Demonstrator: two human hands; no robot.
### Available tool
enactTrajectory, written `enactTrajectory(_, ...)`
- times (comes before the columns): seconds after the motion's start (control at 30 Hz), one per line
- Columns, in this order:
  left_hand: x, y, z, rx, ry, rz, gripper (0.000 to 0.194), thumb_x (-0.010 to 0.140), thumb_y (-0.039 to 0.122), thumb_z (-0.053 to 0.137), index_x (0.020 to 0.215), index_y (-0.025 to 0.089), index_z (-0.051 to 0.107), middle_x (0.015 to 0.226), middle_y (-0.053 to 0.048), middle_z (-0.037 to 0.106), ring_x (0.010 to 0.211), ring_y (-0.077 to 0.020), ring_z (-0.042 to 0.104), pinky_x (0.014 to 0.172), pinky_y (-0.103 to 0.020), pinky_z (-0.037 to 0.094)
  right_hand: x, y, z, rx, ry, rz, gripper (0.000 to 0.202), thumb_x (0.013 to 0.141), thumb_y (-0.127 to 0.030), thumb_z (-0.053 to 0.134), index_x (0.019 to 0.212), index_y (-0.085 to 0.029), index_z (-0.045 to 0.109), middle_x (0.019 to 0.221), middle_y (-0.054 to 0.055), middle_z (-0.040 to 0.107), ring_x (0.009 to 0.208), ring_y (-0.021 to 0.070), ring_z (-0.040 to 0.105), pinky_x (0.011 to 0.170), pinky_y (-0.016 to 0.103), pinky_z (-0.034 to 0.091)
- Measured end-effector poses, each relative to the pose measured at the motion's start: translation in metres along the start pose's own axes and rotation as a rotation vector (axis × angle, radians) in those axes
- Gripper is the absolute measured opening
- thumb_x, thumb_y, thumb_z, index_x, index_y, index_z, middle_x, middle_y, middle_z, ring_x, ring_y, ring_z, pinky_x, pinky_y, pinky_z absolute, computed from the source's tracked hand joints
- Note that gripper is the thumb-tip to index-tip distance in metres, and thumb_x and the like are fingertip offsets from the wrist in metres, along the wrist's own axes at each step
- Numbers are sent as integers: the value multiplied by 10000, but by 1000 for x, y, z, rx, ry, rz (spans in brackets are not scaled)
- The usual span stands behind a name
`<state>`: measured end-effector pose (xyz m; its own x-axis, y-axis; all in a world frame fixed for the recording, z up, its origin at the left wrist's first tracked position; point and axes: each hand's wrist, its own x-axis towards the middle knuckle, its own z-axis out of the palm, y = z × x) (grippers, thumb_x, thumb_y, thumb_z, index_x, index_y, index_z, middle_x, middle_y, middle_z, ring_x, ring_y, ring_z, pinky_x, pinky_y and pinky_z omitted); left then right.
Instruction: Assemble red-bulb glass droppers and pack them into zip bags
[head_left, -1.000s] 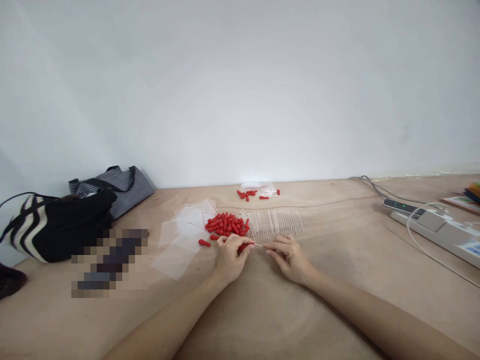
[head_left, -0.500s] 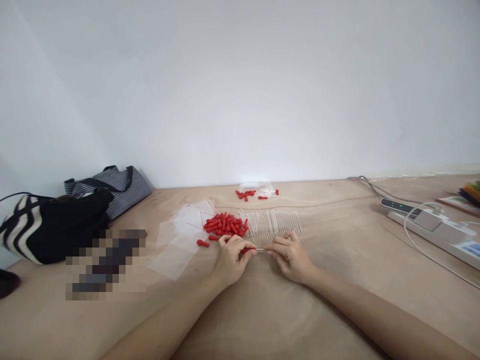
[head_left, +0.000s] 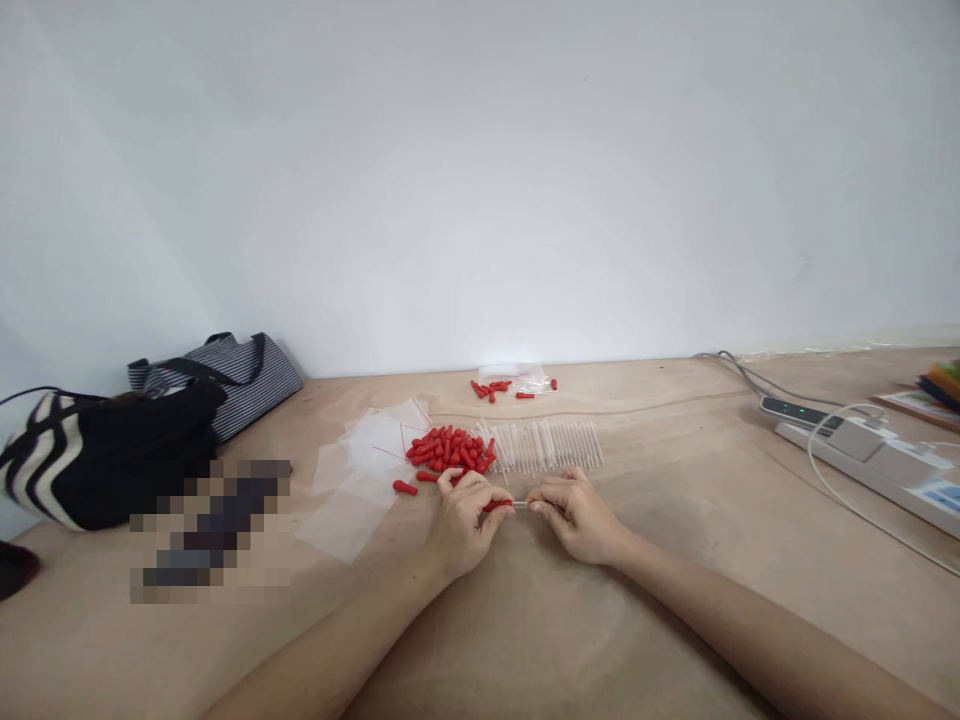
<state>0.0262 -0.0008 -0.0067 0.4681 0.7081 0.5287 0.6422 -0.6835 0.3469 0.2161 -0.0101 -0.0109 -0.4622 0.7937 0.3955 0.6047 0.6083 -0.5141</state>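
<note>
The left hand is pinched on a red bulb, the right hand on the slim clear tube between them. Just beyond, a heap of red bulbs and a row of tubes crowd the worktop; plastic bags spread left, towards a black bag; a power strip lies well apart, right.

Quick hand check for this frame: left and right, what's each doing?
Left hand: closed, fingers pinching a red rubber bulb.
Right hand: closed, fingers pinching a thin clear tube.
</note>
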Motion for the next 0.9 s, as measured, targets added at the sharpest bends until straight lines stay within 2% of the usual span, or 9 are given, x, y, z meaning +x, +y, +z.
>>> enactTrajectory(0.23,-1,0,0,24,14,20,154,810,287,498,715,226,601,679,26,657,710,-143,550,899,-387,212,6,-1,0,114,-73,103,254,836,-265,390,701,-184,589,669,-18,616,631,112,523,741,298,307)
enactTrajectory(0.43,-1,1,-1,2,4,31,140,799,269,515,699,224,602,659,30,649,703,-143,542,907,-398,199,11,5,0,271,-145,145,234,791,-265,430,670,-166,605,551,-37,526,539,89,458,560,207,321)
enactTrajectory(0.6,-1,2,-1,-5,-9,21,132,796,266,518,705,229,605,663,27,651,704,-146,540,919,-402,194,11,11,5,350,-176,183,255,785,-292,424,666,-155,602,517,-47,452,503,76,386,517,196,303)
enactTrajectory(0.9,0,0,0,-10,-2,7,124,796,292,528,747,246,631,676,29,664,715,-146,550,932,-417,178,14,20,4,391,-228,181,283,811,-328,420,725,-154,626,640,-16,588,588,101,485,585,214,365)
